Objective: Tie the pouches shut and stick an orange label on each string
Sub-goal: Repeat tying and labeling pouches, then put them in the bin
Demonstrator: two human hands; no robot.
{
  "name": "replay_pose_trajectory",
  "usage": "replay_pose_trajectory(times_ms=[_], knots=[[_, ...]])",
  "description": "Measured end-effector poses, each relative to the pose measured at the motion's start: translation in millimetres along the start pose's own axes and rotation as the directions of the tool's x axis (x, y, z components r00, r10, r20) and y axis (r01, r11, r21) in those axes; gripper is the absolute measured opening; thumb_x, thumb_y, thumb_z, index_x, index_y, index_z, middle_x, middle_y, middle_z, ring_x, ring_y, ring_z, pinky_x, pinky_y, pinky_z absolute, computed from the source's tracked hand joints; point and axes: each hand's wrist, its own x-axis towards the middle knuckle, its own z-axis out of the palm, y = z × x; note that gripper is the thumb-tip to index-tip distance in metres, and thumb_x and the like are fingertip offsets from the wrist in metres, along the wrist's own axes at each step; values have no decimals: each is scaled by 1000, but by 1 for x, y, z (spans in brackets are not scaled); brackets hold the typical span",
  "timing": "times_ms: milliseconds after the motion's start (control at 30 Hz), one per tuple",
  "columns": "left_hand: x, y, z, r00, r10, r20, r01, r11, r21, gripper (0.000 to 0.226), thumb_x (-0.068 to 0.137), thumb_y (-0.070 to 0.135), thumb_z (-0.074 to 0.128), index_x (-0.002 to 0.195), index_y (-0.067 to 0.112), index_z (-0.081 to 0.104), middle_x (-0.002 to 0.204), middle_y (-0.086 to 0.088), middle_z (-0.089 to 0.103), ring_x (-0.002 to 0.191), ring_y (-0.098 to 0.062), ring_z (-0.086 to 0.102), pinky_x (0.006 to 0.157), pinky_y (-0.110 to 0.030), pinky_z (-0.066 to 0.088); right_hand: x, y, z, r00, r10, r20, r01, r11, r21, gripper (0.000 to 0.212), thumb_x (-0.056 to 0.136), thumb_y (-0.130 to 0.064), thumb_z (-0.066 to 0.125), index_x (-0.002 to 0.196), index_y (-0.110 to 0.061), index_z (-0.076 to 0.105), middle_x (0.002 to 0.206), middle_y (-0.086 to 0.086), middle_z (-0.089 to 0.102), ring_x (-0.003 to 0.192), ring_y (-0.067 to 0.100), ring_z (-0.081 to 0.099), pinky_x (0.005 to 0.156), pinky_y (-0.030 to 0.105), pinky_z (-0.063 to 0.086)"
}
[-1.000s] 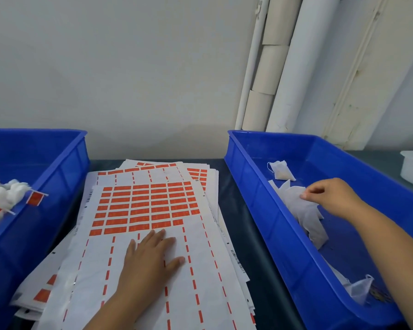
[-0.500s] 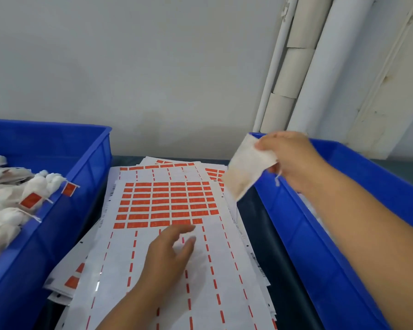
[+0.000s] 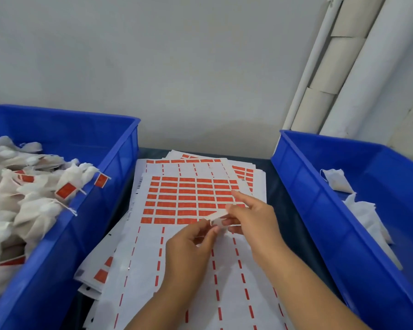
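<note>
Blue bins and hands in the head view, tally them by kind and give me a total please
Blue bins: 2, the left bin with tagged pouches and the right bin with untied ones.
Hands: 2, the left hand and right hand, both holding one white pouch over the label sheets.
Total: 4

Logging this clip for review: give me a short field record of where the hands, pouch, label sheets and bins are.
left hand: pinches pouch
right hand: pinches pouch, forefinger straight
pouch: white, held over label sheets, untied
label sheets: stacked between bins, top one partly used
left bin: tied, labelled pouches
right bin: loose white pouches
</note>
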Motion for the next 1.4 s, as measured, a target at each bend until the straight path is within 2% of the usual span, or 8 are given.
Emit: replay_pose_trajectory(times_ms=[200, 367, 700, 833, 967, 1100, 1200, 1400], knots=[[2, -3, -1, 1000, 9, 9, -9, 999, 41, 10, 86, 31, 61, 91, 40, 60, 83, 31, 53, 76, 5, 54, 55, 0, 34, -5, 25, -6, 974, -210, -81, 197, 971, -138, 31, 89, -26, 65, 104, -50, 52, 93, -26, 63, 81, 4, 67, 58, 10, 51], [-2, -2, -1, 990, 127, 56, -134, 983, 124, 6, 81, 50, 44, 78, 47, 48, 86, 31, 52, 87, 7, 53, 65, -2, 40, -14, 54, -13, 633, -764, 128, 723, 524, -450, 41, 84, -20, 62, 117, -43, 57, 131, -11, 38, 127, -5, 30, 101, 26, 34], [-2, 2, -7, 986, 145, 87, -160, 968, 193, 16, 78, 48, 42, 72, 39, 53, 75, 25, 55, 87, 14, 49, 68, 1, 38, -11, 50, -14, 687, -692, 220, 706, 563, -430, 21, 82, -40, 61, 86, -23, 73, 122, -8, 54, 118, 16, 47, 98, 26, 33], [-1, 11, -6, 963, -205, 177, 226, 968, -111, 25, 93, 26, 50, 73, 22, 63, 54, 14, 56, 56, -8, 52, 52, -8, 39, -5, 52, -20, 639, -753, 156, 718, 511, -473, 12, 73, -30, 73, 77, -18, 70, 115, 5, 61, 114, 17, 46, 94, 41, 45], [2, 22, -18, 854, -408, 322, 519, 695, -498, 27, 92, 14, 51, 69, 8, 64, 53, -2, 51, 43, -8, 41, 39, -16, 37, 0, 50, -29, 609, -784, 120, 723, 486, -492, 11, 69, -19, 78, 73, -17, 68, 111, -3, 62, 113, 13, 49, 94, 50, 47], [9, 26, -32, 805, -412, 428, 587, 447, -674, 25, 84, 15, 56, 63, 9, 69, 57, -6, 50, 44, -12, 40, 38, -17, 35, -6, 44, -25, 765, -612, 203, 637, 669, -384, 6, 73, -27, 66, 74, -30, 61, 99, -35, 56, 105, -5, 52, 97, 24, 41], [11, 25, -34, 774, -417, 476, 617, 329, -715, 17, 73, 20, 61, 65, 9, 70, 59, -4, 50, 45, -12, 41, 37, -17, 34, -13, 41, -18, 901, -269, 340, 369, 888, -276, 6, 72, -39, 53, 73, -34, 57, 92, -37, 61, 95, -20, 52, 69, -1, 38], [15, 20, -33, 774, -445, 451, 600, 288, -746, 24, 71, 25, 63, 90, 10, 64, 66, -5, 57, 50, -11, 49, 39, -17, 36, -13, 39, -23, 845, -14, 535, 227, 915, -334, 11, 76, -49, 71, 82, -52, 63, 87, -32, 61, 82, -8, 60, 55, 6, 45]])
